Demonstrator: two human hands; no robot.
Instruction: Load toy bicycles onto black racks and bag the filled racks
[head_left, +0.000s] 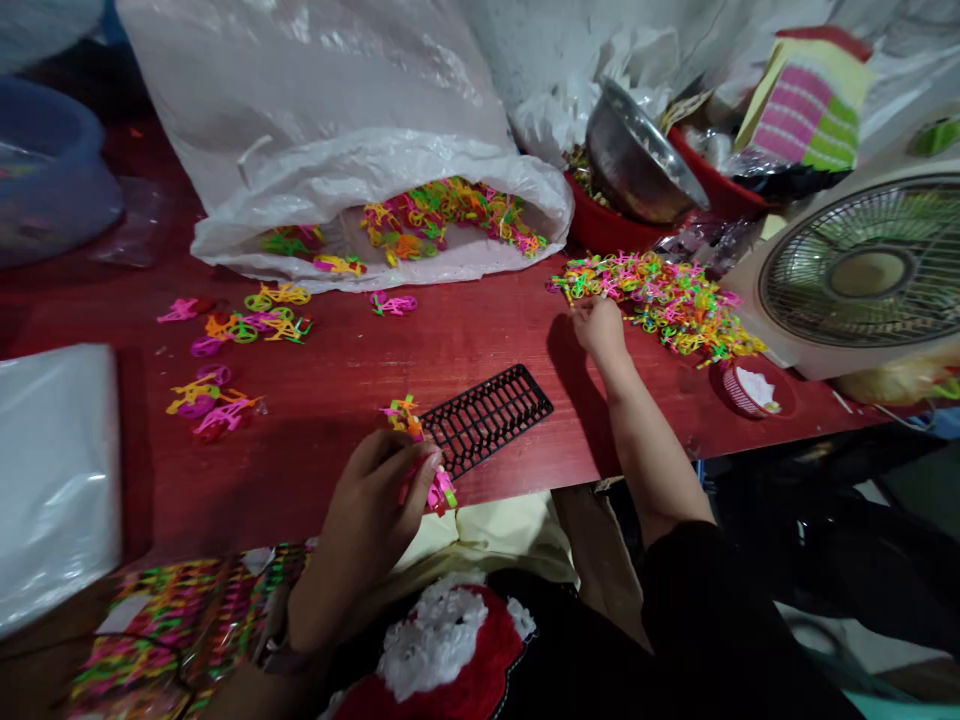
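Observation:
My left hand (386, 485) is closed round small bright plastic toy pieces (441, 490) in pink, green and orange, some showing above and below the fingers. They are at the left end of a black slotted plastic rack (487, 420), which lies flat near the table's front edge. Stretched forward, my right hand (600, 325) is at the left edge of a heap of similar multicoloured plastic pieces (667, 300). Its fingertips are pinched together there, and what they grip is too small to make out.
A white sack (375, 155) lies open at the back with more pieces inside. Loose toy bicycles (262, 320) lie at left, near a stack of clear plastic bags (56, 480). At right are a fan (862, 275), a small pink basket (742, 392) and a metal bowl (637, 150).

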